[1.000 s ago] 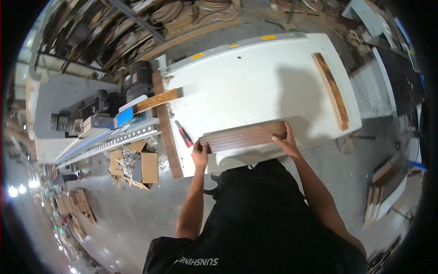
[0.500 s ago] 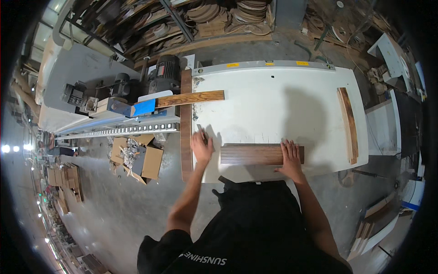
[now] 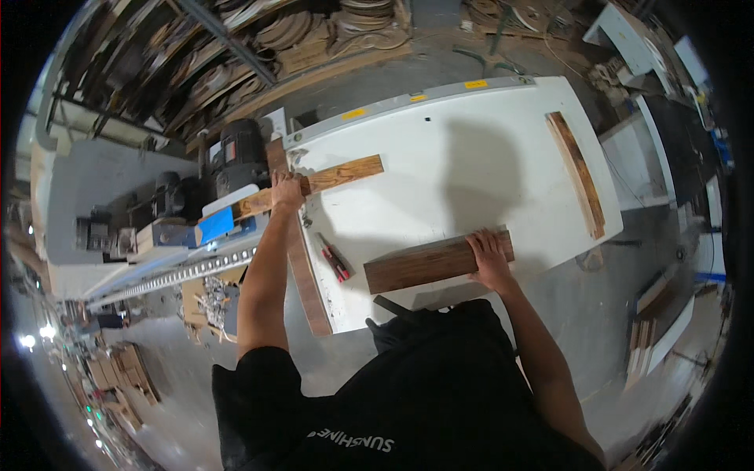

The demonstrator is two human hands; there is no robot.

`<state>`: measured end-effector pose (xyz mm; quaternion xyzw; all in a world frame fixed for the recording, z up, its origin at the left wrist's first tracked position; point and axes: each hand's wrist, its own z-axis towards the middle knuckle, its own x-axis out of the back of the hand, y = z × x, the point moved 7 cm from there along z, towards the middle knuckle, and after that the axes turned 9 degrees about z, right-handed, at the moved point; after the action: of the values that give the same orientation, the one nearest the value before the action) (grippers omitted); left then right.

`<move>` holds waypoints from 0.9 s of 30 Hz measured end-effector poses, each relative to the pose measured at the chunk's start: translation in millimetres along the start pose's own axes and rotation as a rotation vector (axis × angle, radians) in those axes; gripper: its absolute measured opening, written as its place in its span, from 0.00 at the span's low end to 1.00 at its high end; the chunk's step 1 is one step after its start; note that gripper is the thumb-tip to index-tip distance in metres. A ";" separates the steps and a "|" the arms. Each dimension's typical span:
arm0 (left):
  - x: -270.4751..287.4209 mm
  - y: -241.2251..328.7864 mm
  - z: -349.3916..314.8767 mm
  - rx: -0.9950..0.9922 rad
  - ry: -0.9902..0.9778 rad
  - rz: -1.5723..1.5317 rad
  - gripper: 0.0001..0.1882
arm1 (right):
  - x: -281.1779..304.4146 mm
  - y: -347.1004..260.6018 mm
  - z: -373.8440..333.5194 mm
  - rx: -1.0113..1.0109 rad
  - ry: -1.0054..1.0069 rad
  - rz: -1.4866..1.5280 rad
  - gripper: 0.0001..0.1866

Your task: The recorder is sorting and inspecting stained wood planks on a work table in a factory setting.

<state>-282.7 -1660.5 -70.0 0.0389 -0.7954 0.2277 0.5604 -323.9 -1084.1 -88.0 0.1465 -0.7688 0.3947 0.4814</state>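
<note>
My left hand is closed over a long brown wooden strip, which lies across the left edge of the white tabletop. Blue tape covers part of the strip's left portion. My right hand grips the right end of a dark brown grooveless-looking board near the table's front edge, fingers over its far side and thumb on the near side. Whether it is one board or several stacked, I cannot tell. A red and grey hand tool, apparently a utility knife, lies between my hands.
A spirit level runs along the far table edge. Another wooden strip lies at the right. A machine with a dark motor adjoins the table's left side. Below it on the floor stands an open cardboard box of scraps.
My left hand has left the hand tool and moved up and left onto the wooden strip. The brown board now shows a plain face instead of grooves. The view has turned.
</note>
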 end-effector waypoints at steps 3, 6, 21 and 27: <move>26.3 26.3 -23.1 -0.094 0.208 -0.221 0.27 | 30.4 -30.3 4.1 -0.008 0.095 0.126 0.63; 73.4 80.6 -46.1 -0.127 0.430 -0.304 0.32 | 41.5 -14.1 -0.3 -0.145 0.258 0.346 0.62; 164.8 238.3 -181.9 -0.454 0.499 -0.556 0.34 | 104.9 -86.7 -15.0 0.144 0.417 -0.059 0.47; 221.9 241.2 -230.1 -0.141 0.825 -0.567 0.33 | 139.2 -17.3 -32.4 0.045 0.249 0.228 0.36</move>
<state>-240.0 -1308.8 116.7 0.1224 -0.4792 0.0086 0.8691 -362.0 -1049.5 46.5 0.0190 -0.7057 0.4790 0.5217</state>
